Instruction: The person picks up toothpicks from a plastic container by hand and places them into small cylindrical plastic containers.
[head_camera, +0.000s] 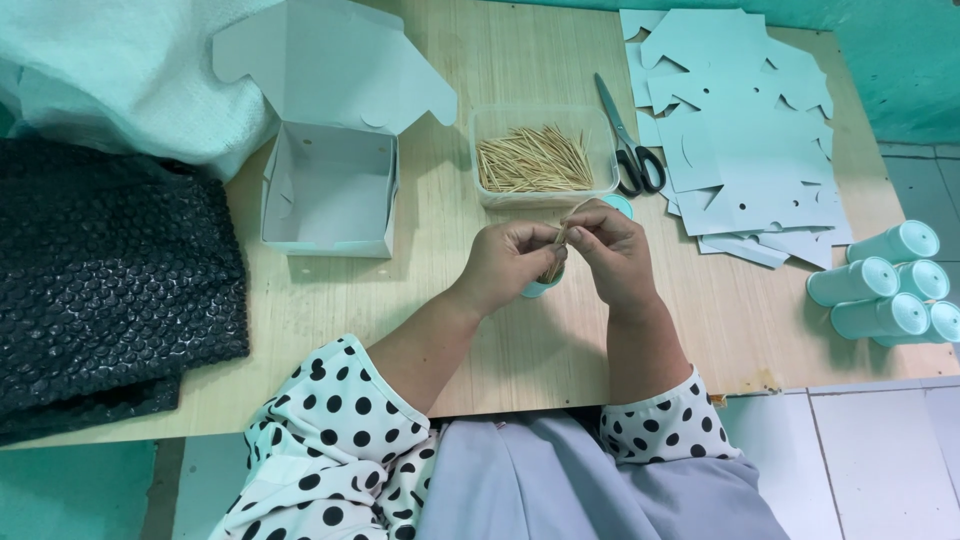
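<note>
Both hands meet over the table (480, 330): the left hand (505, 262) grips a small teal tube (541, 288) from below, while the right hand (612, 250) pinches a bundle of toothpicks (560, 240) standing in its mouth. Just beyond the fingers sits a clear tub of toothpicks (540, 155), with scissors (628, 145) beside it. Further left stands an open box (330, 190); flat card cutouts (745, 140) and finished tubes (885, 285) lie well off right.

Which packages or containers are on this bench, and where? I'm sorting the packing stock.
Open box: left of centre, pale blue card, lid up.
Clear tub: centre back, rectangular, holding toothpicks.
Flat box blanks: back right, pale blue pile.
Capped tubes: right edge, teal cylinders lying down.
Small tube: teal, in the left hand.
</note>
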